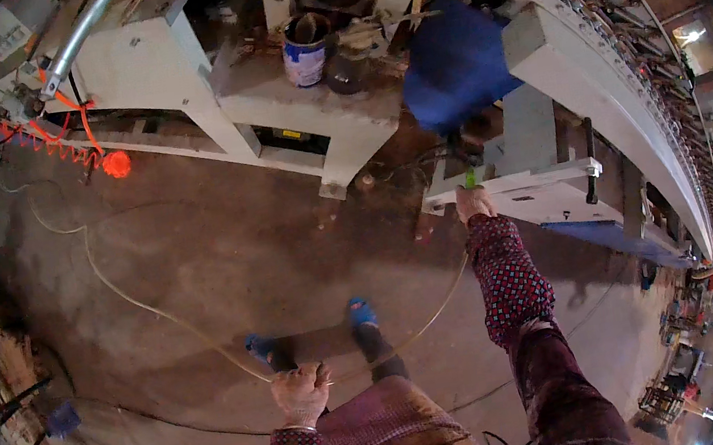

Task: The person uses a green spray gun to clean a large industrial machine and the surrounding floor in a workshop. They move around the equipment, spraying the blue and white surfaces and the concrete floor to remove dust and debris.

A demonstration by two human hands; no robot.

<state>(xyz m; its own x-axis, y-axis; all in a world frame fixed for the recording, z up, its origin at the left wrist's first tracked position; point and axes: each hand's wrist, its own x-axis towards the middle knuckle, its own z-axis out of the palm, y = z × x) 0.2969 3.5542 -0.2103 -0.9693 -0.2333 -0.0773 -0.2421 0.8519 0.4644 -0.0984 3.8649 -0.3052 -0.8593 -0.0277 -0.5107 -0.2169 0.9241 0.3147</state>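
My left hand (302, 393), low in the middle, is closed around a thin pale air hose (161, 313). From there the hose curves up to the right toward my other hand and trails away across the floor to the far left. My right hand (473, 203) reaches forward beside the white machine frame (540, 178). Its fingers are wrapped round what looks like an air blow gun (470, 178); only a bright green part shows above the fist. Just beyond it hangs a blue cover (457, 61), with dark machine parts under it.
A paint-smeared can (305, 51) stands on the machine's ledge next to a dark rounded jar (346, 73). Orange coiled tubing (49, 144) hangs at the far left. A long row of clamps (608, 9) runs along the right. A dark cable (176, 425) crosses the floor near my feet.
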